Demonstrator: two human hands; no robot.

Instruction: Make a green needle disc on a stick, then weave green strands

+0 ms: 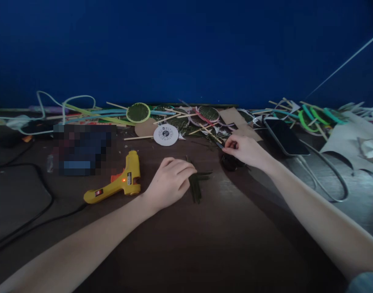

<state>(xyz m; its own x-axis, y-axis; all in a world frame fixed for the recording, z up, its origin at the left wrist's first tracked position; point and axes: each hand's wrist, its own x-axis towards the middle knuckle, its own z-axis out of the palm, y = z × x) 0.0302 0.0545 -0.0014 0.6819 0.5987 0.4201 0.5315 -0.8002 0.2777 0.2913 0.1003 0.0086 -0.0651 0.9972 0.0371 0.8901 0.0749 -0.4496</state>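
My left hand (171,181) rests on the dark table, its fingers pinched on a bundle of dark green strips (196,188) that lie crossed just right of it. My right hand (244,149) reaches farther back, fingers closed round the dark handles of a pair of scissors (225,152); the blades point up-left toward the craft pile. A yellow glue gun (121,183) with a lit orange lamp lies on its side to the left of my left hand.
Along the back edge lie coloured strips, wooden sticks, round woven discs (138,112) and a white round label (165,134). A phone (285,136) lies at right with a cable loop. Black cables and a dark pad (15,199) are at left. A blurred patch sits beside the glue gun.
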